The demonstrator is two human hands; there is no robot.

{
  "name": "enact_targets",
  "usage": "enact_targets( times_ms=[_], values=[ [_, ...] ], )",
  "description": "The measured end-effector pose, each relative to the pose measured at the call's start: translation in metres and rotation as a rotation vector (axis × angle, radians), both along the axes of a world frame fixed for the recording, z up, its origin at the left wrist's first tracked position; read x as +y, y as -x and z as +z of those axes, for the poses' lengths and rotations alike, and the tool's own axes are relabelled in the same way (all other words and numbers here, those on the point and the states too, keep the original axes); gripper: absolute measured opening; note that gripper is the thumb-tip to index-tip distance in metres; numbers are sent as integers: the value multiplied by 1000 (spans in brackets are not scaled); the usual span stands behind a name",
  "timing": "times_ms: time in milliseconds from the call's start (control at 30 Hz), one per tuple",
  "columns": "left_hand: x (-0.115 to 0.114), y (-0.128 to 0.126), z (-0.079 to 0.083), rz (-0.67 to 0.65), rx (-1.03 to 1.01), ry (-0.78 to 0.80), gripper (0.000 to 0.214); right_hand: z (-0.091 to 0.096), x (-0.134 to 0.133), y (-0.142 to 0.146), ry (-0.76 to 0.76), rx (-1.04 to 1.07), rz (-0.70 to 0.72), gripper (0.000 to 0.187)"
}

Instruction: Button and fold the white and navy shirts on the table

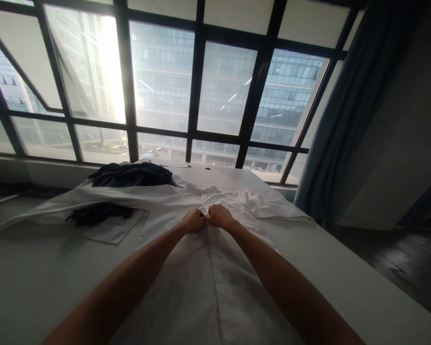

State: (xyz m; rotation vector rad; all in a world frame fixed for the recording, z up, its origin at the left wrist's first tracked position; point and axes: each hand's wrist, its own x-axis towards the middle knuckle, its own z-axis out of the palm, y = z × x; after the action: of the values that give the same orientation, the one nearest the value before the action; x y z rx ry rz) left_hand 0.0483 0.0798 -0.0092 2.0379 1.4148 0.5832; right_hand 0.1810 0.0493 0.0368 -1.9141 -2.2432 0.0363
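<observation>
A white button-up shirt (215, 282) lies flat on the white table (362, 287), collar toward the window and sleeves spread to both sides. My left hand (194, 221) and my right hand (220, 215) meet at the shirt's front placket just below the collar. Both are closed in a pinch on the fabric there, knuckles nearly touching. What sits between the fingertips is too small to make out. My forearms stretch over the lower part of the shirt.
Dark garments (131, 175) are heaped at the far left of the table, and another dark piece (98, 213) lies on the shirt's left sleeve. A large grid window (187, 86) fills the back. A blue curtain (352, 120) hangs at right, with dark floor (398, 258) beyond the table edge.
</observation>
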Motion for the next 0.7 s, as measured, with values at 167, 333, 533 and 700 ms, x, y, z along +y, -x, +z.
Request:
enact_targets(
  times_ms=[167, 333, 533, 700],
  values=[
    [0, -4, -2, -15, -318, 287, 23, -18, 1, -28, -40, 409, 193, 20],
    [-6, -3, 5, 21, -471, 380, 20, -45, 0, -35, -11, 613, 284, 20],
    [-10, -3, 8, 23, -451, 386, 25, -50, -6, -33, -47, 662, 304, 21],
    [-14, -4, 11, 40, -395, 350, 32, -48, -15, -28, -125, 618, 309, 20]
  ],
)
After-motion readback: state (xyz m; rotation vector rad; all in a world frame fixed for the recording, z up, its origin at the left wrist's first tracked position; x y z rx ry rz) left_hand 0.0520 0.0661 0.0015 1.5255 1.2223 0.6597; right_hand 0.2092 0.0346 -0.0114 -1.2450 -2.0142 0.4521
